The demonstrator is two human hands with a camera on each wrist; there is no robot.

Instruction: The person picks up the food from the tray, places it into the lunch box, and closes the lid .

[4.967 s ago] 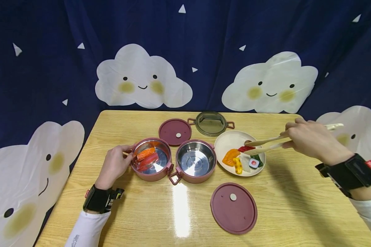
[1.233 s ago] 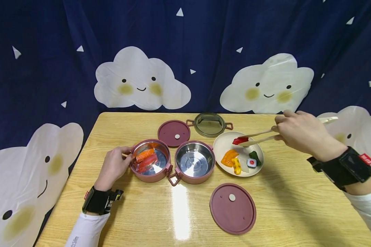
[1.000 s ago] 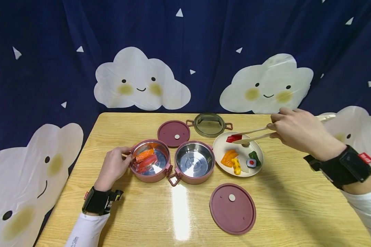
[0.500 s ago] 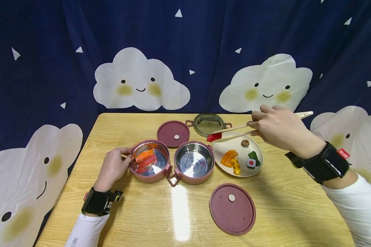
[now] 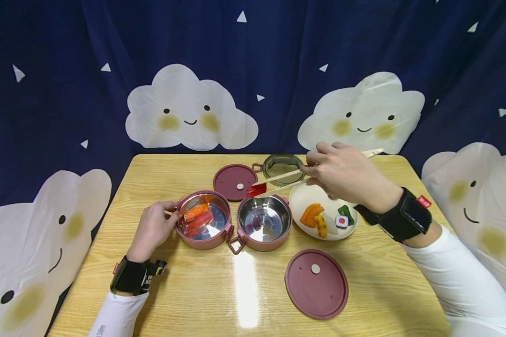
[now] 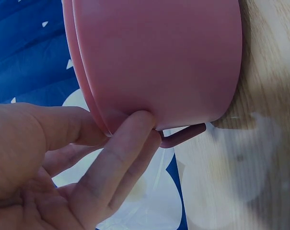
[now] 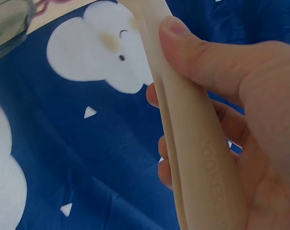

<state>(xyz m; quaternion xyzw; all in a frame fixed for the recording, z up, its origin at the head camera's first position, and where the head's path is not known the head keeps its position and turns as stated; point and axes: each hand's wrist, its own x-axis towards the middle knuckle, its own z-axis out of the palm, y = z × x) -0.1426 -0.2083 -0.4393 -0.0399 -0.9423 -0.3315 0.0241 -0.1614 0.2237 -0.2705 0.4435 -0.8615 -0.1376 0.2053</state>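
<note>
My left hand grips the left side of a pink pot at its rim and handle; the left wrist view shows the thumb and fingers there. Inside lie an orange salmon-like piece and a red slice. In my right hand are cream tongs, the thumb on one arm and fingers curled round the other side. Between the tong tips is a glossy dark-red food piece, held over the far rim of a second pink pot with a bare steel inside.
A cream plate bears an orange piece, a yellow piece, a sushi roll and a green piece. Behind the pots lie a maroon lid and a glass lid. Another maroon lid lies in front.
The tongs took hold of the red piece on the plate and lifted it. My right hand has carried it left to the second pot. The left hand stays in place.
</note>
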